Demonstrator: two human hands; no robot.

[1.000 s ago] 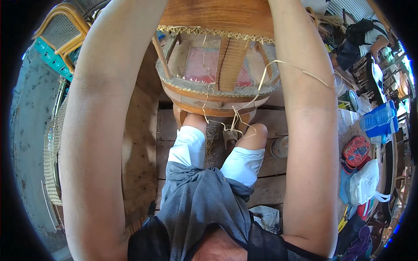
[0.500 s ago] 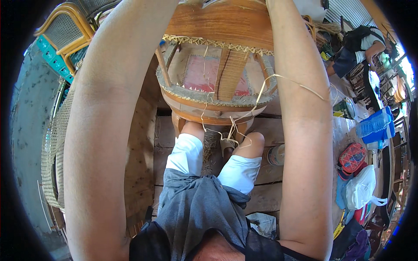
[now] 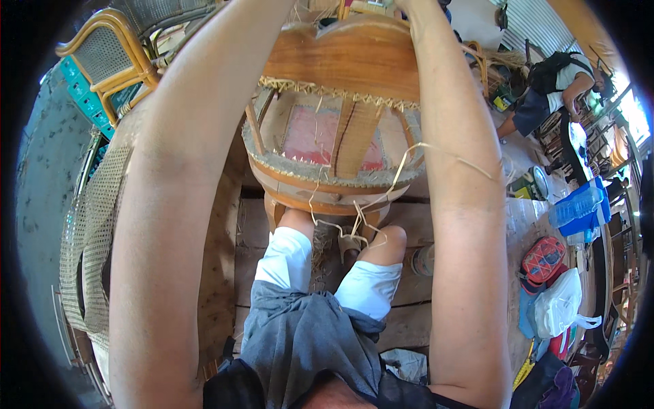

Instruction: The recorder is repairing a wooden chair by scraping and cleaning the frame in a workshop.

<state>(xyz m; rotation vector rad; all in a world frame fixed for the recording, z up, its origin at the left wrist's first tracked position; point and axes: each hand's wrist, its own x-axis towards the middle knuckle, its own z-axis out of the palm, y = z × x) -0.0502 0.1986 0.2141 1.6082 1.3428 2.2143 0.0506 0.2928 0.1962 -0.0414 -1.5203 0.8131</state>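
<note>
Both my forearms, left (image 3: 174,157) and right (image 3: 463,170), reach up past the top edge of the picture. My hands lie beyond that edge, so what they hold is hidden. Between the arms stands a wooden chair (image 3: 340,58) with a broad, polished, curved back panel. Pale cane strips (image 3: 340,88) are laced in crossing stitches along the panel's lower edge. Below it, the round seat frame (image 3: 327,198) has a woven border. A loose cane strand (image 3: 402,167) runs from near my right forearm down over the seat to my knees.
A rattan chair (image 3: 112,58) and teal crates (image 3: 82,95) stand at far left, above woven mesh (image 3: 95,238). On the right are a blue container with a clear bottle (image 3: 575,208), a red pouch (image 3: 543,259) and a white plastic bag (image 3: 558,303). Another person (image 3: 545,95) sits at upper right.
The chair and my knees appear slightly lower and further left as the view shifts. More of the curved top of the back panel shows. Both forearms stay raised.
</note>
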